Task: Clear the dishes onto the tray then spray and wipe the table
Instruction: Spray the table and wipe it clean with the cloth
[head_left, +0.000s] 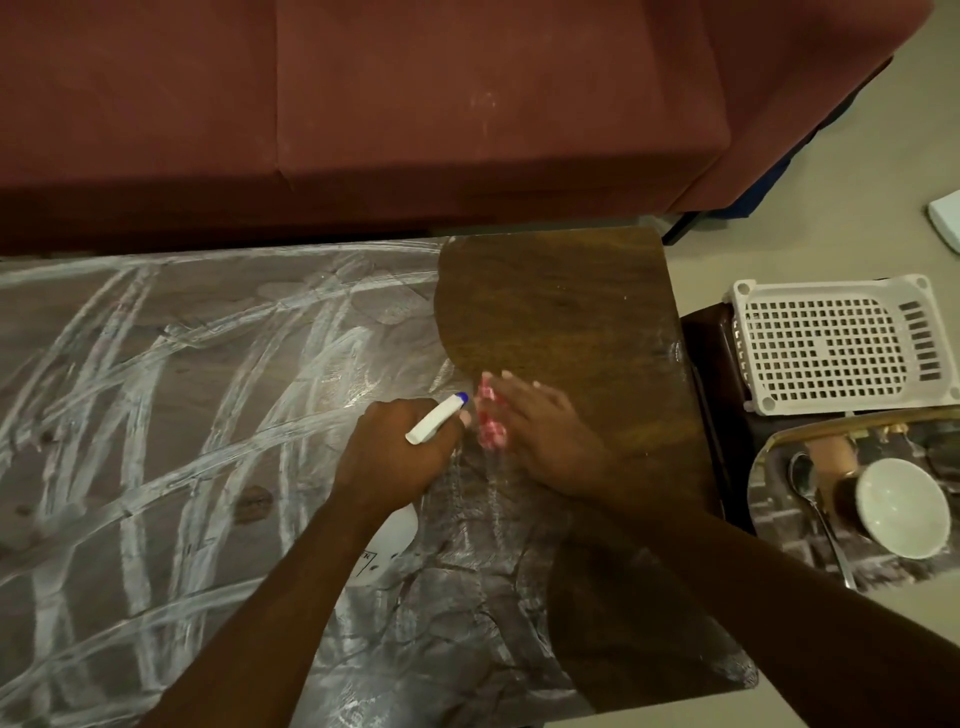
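Note:
My left hand grips a white spray bottle with a blue nozzle tip pointing up and right. Its white body shows below my wrist. My right hand presses flat on a red-and-white cloth, blurred by motion, on the brown wooden table. White foam streaks cover the table's left and middle; a patch at the right shows bare dark wood. To the right, a patterned tray holds a white bowl, a spoon and a dark cup.
A maroon sofa runs along the table's far edge. A white perforated plastic basket sits on a dark stool right of the table, behind the tray. Pale floor shows at the right.

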